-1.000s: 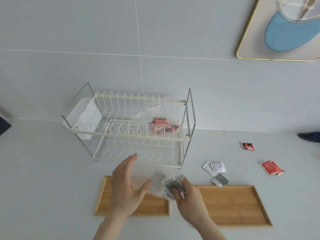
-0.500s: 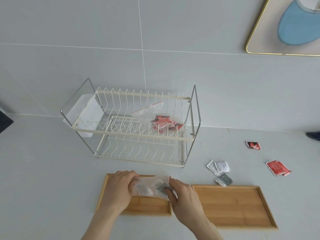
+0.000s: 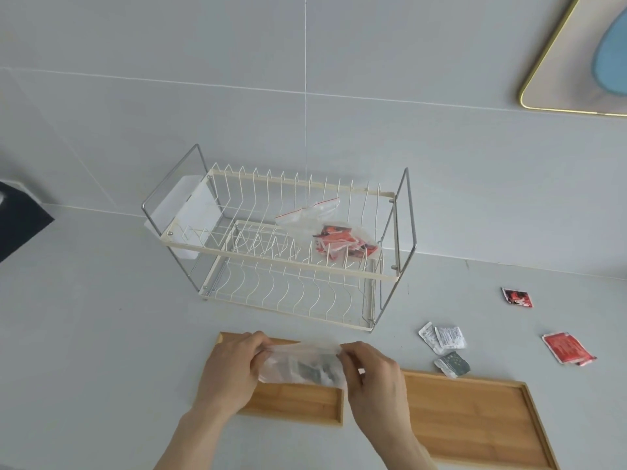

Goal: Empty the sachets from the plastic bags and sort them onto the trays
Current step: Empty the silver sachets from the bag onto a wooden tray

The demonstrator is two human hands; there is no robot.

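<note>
A clear plastic bag (image 3: 300, 364) with dark grey sachets inside is stretched between my left hand (image 3: 230, 371) and my right hand (image 3: 373, 378), each gripping one end of its top. It hangs just above the left wooden tray (image 3: 298, 403). The right wooden tray (image 3: 475, 418) lies beside it. A second clear bag of red sachets (image 3: 342, 244) rests on the upper tier of the wire dish rack (image 3: 281, 262). Loose on the counter lie white sachets (image 3: 442, 337), a grey-green sachet (image 3: 453, 364) and red sachets (image 3: 565, 347), with one more red sachet (image 3: 517, 297) behind.
The rack stands against the tiled wall, with a white plastic holder (image 3: 190, 215) on its left end. A dark object (image 3: 17, 222) sits at the far left edge. A gold-rimmed plaque (image 3: 576, 72) hangs on the wall at top right.
My left hand has closed on the bag, and both hands have lowered it over the left tray and pulled its top apart. The camera has tilted and moved closer.
</note>
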